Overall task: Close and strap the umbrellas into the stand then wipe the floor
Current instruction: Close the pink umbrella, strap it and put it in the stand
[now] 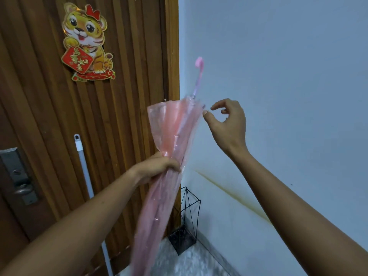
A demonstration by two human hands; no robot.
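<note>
A folded pink see-through umbrella (171, 126) stands tilted in front of me, its pink hooked handle (199, 65) pointing up. My left hand (159, 168) grips the gathered canopy around its middle. My right hand (227, 124) hovers beside the loose upper edge of the canopy, thumb and forefinger apart, holding nothing. A black wire umbrella stand (186, 222) sits on the floor in the corner below, partly hidden behind the umbrella.
A ribbed brown wooden door (123, 76) with a tiger decoration (87, 40) and a metal lock plate (18, 176) fills the left. A white pole (85, 176) leans against it. A pale wall (288, 76) lies to the right, speckled floor (179, 263) below.
</note>
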